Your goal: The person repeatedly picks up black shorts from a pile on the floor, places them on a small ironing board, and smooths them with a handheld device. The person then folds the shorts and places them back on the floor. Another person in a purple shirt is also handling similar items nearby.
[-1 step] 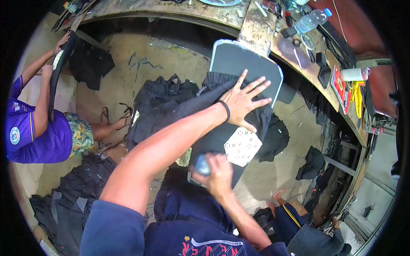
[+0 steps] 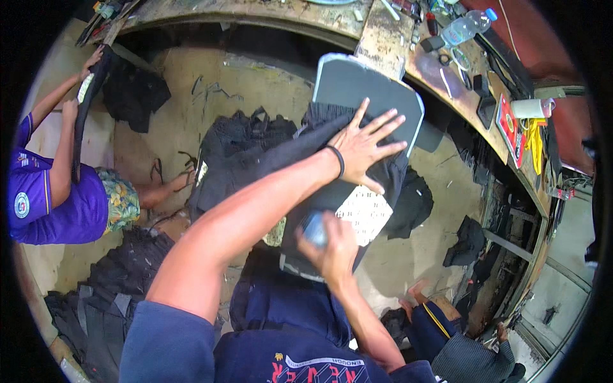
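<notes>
My left hand [image 2: 367,147] lies flat with fingers spread on a black garment [image 2: 319,118], which is drawn over a dark grey board [image 2: 364,83] with a pale edge. Below that hand, a white patterned sheet [image 2: 365,214] rests on the dark cloth. My right hand [image 2: 337,246] is closed round a rounded bluish object [image 2: 315,230], smeared by motion, whose kind I cannot make out. It is over the near part of the cloth, at the left of the sheet. Whether the object touches the cloth cannot be told.
A wooden bench [image 2: 255,16] curves along the back and right, bearing a plastic bottle [image 2: 469,29], a white roll [image 2: 531,108] and small tools. Dark cloth piles [image 2: 102,306] lie on the floor. A person in purple [image 2: 60,204] sits left; another [image 2: 472,357] sits lower right.
My right hand and the bluish object have shifted a little up and to the right, closer to the white sheet. The left hand stays nearly where it was.
</notes>
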The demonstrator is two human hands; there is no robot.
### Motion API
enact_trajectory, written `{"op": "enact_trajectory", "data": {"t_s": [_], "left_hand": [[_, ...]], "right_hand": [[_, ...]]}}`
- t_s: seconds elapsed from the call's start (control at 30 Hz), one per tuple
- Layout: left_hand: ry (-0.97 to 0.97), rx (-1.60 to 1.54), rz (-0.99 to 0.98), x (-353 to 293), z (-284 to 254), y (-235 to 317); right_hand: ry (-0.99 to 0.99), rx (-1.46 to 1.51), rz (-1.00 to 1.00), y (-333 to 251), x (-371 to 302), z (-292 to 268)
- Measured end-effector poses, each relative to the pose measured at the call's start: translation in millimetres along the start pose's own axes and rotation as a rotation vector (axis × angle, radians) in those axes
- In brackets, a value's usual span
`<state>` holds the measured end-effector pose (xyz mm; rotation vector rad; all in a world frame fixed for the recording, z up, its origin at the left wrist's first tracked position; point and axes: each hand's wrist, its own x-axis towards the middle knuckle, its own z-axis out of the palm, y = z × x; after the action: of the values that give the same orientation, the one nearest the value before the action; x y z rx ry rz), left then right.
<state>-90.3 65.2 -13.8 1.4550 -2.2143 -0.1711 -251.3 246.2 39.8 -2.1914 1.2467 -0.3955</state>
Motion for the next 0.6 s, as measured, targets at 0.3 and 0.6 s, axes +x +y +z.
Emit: {"op": "enact_trajectory", "data": {"t_s": [0.3, 0.6], "left_hand": [[-0.068, 0.088, -0.051, 0.2, -2.1, 1.7], [-0.165, 0.148, -0.080, 5.7, -14.3, 3.6]], "right_hand": [[0.068, -0.014, -0.008, 11.0, -1.8, -26.6], [0.074, -0.036, -0.053, 37.9, -30.8, -25.1]]}}
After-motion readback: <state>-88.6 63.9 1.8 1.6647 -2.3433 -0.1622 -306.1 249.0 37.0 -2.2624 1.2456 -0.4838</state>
